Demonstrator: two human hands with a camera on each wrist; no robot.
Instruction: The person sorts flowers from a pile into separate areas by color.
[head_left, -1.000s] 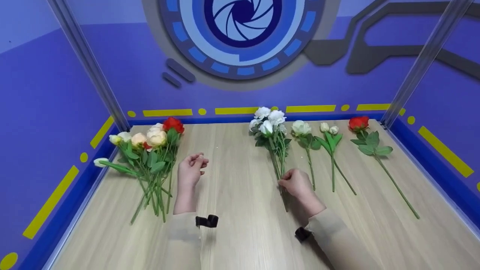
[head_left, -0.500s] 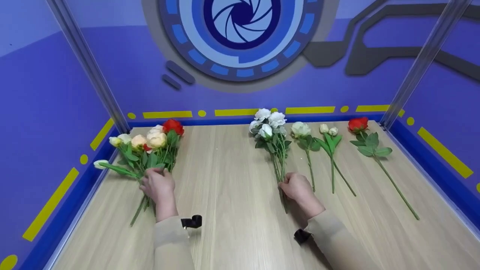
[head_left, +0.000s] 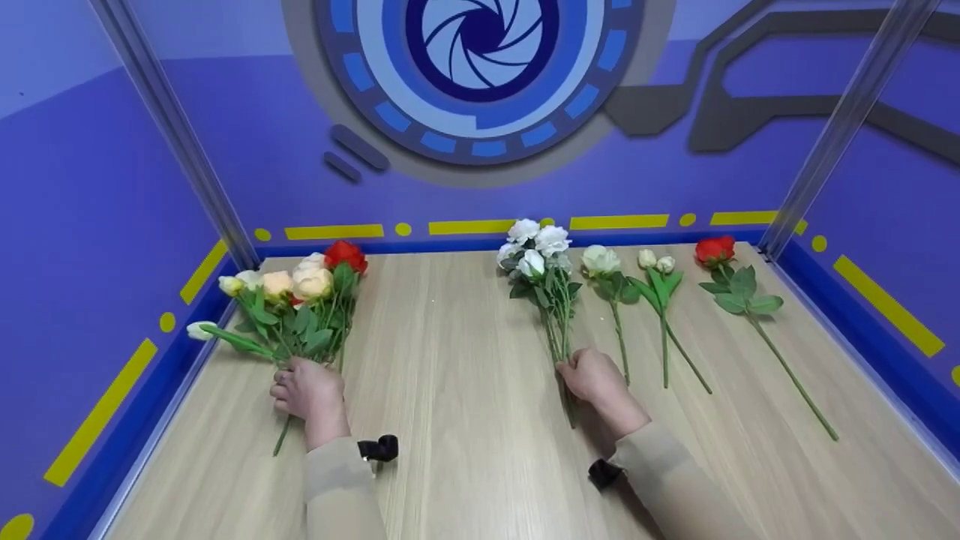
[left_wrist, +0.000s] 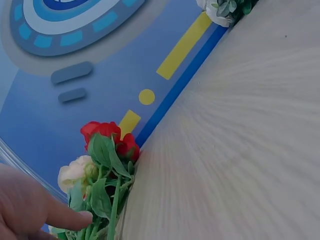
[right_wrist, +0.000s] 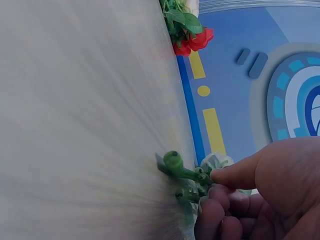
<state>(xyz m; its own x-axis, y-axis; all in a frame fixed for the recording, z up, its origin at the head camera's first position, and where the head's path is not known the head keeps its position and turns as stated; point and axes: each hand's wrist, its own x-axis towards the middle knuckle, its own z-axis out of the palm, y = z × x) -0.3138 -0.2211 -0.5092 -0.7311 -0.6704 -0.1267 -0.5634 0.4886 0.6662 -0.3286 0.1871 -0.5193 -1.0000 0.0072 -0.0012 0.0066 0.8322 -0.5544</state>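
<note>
Your left hand (head_left: 309, 390) curls round the mixed bouquet (head_left: 311, 285), your right hand (head_left: 598, 376) pinches the white bouquet (head_left: 552, 241); both bouquets stretch away from you over the table (head_left: 457, 420), flower ends farthest.

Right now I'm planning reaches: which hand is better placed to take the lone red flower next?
Right hand, likely: it pinches the white bunch, nearer the red flower; the left hand holds the mixed bouquet.

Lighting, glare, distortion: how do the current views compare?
Head: bright, pale sheen on the table; left wrist: dimmer, hazier, wood grain smeared into fanning streaks; right wrist: also dim and streaky, soft shadow beside the cut stem ends.
</note>
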